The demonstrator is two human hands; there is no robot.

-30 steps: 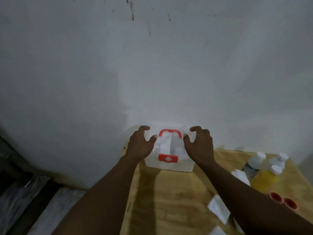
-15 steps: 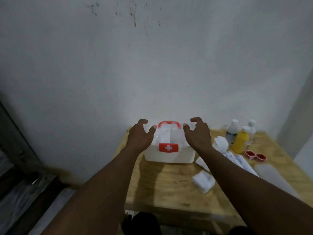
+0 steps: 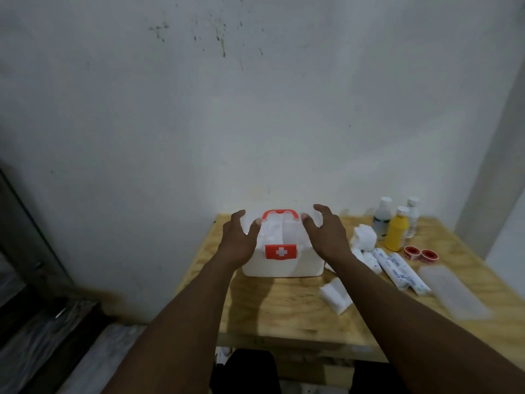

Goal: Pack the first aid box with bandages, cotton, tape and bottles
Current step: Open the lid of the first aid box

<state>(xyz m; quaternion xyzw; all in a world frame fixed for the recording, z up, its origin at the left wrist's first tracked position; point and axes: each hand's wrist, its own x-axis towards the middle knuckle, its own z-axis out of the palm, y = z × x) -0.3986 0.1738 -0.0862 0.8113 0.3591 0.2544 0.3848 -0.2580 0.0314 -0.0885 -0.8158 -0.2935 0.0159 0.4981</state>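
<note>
A white first aid box (image 3: 284,265) with a red handle and a red cross latch stands on the wooden table (image 3: 284,317) by the wall, its translucent lid (image 3: 279,231) down. My left hand (image 3: 237,238) curls round the lid's left end, and my right hand (image 3: 326,234) round its right end. To the right lie cotton (image 3: 365,237), rolled bandages (image 3: 397,268), two red tape rolls (image 3: 420,253), a folded gauze pad (image 3: 335,298), and three bottles: one yellow (image 3: 396,233), two pale (image 3: 382,218).
A translucent plastic tray (image 3: 451,291) lies at the table's right front. The wall stands right behind the box. Left of the table the floor drops away to a dark ledge (image 3: 42,322). My knees show below the table's front edge.
The view has tilted down and pulled back, bringing more of the table and supplies into sight. Both hands stay at the ends of the lid, and the box has not moved.
</note>
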